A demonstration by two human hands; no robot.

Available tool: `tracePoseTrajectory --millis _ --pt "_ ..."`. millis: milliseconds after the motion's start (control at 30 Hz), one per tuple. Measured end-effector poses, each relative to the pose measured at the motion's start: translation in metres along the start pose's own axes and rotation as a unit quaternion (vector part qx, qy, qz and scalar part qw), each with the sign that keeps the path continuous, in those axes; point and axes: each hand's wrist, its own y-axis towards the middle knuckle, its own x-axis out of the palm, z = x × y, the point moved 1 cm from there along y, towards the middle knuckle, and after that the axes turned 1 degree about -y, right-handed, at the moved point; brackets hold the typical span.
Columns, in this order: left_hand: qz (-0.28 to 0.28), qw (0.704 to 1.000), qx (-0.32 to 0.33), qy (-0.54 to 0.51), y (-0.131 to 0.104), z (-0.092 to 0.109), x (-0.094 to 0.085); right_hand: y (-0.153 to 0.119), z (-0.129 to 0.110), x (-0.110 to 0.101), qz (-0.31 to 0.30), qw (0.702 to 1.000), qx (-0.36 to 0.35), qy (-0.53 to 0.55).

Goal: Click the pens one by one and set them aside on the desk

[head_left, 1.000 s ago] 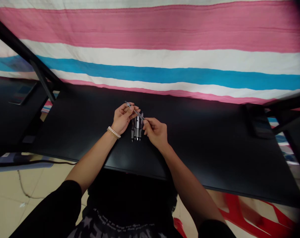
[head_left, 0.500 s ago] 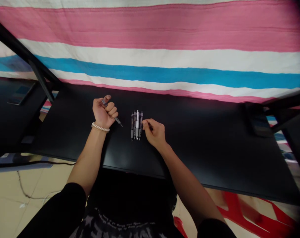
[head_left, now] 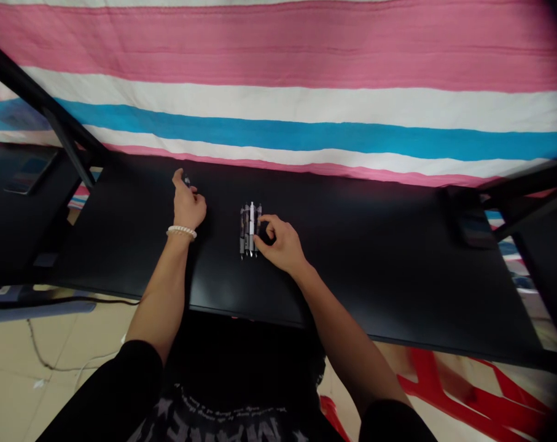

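White pen (head_left: 252,224) lies just left of the right hand's grip (head_left: 282,244).

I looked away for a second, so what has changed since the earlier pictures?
The left hand has carried a pen leftward, out of the right hand, which let go and is now at the right side of the row of pens. That row stayed put.
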Motion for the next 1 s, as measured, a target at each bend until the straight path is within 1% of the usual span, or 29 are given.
tracePoseTrajectory --millis 67,167,233,333,400,467,533,567,633,667,700,767,800,833,867,933,1000 --pt "-0.013 0.995 0.049 0.088 -0.003 -0.005 0.0 -0.001 0.0 -0.001 -0.01 1.0 0.006 -0.012" --pt "-0.016 0.983 0.073 0.165 -0.003 -0.009 0.0 -0.004 -0.001 -0.005 -0.009 0.999 -0.005 -0.035" --pt "-0.009 0.977 0.087 0.194 -0.003 -0.01 0.0 -0.006 -0.002 -0.007 0.0 0.998 -0.004 -0.057" --pt "0.008 0.965 0.115 0.235 -0.003 -0.009 0.0 -0.008 -0.002 -0.011 0.007 0.996 0.016 -0.083" --pt "0.024 0.958 0.133 0.254 -0.003 -0.007 -0.001 -0.007 -0.001 -0.014 0.013 0.996 0.039 -0.085" --pt "0.035 0.955 0.147 0.253 -0.003 -0.004 0.001 -0.004 0.002 -0.017 0.034 0.995 0.075 -0.058" --pt "0.028 0.965 0.147 0.216 -0.005 -0.001 0.006 -0.002 0.003 -0.02 0.066 0.99 0.121 0.014" --pt "0.012 0.975 0.135 0.174 -0.008 0.001 0.01 0.0 0.003 -0.02 0.083 0.984 0.14 0.066" --pt "-0.054 0.994 0.082 0.048 -0.017 0.004 0.023 0.001 -0.001 -0.02 0.1 0.966 0.161 0.178" --pt "-0.102 0.994 0.043 -0.027 -0.023 0.006 0.03 0.001 -0.004 -0.02 0.097 0.955 0.161 0.23" --pt "-0.159 0.982 0.0 -0.099 -0.031 0.009 0.038 0.001 -0.007 -0.018 0.087 0.945 0.156 0.275" --pt "-0.259 0.943 -0.071 -0.199 -0.048 0.014 0.051 0.001 -0.014 -0.014 0.054 0.926 0.142 0.346" --pt "-0.289 0.925 -0.09 -0.23 -0.055 0.016 0.055 0.001 -0.017 -0.012 0.039 0.917 0.137 0.373" --pt "-0.303 0.914 -0.103 -0.25 -0.061 0.019 0.058 0.001 -0.019 -0.009 0.026 0.908 0.137 0.395" --pt "-0.304 0.909 -0.109 -0.265 -0.065 0.02 0.06 0.001 -0.019 -0.007 0.015 0.9 0.14 0.412" --pt "-0.27 0.912 -0.111 -0.289 -0.066 0.022 0.06 0.0 -0.018 -0.002 -0.004 0.888 0.162 0.43" --pt "-0.225 0.919 -0.109 -0.306 -0.064 0.022 0.058 0.0 -0.015 0.002 -0.007 0.883 0.187 0.431"
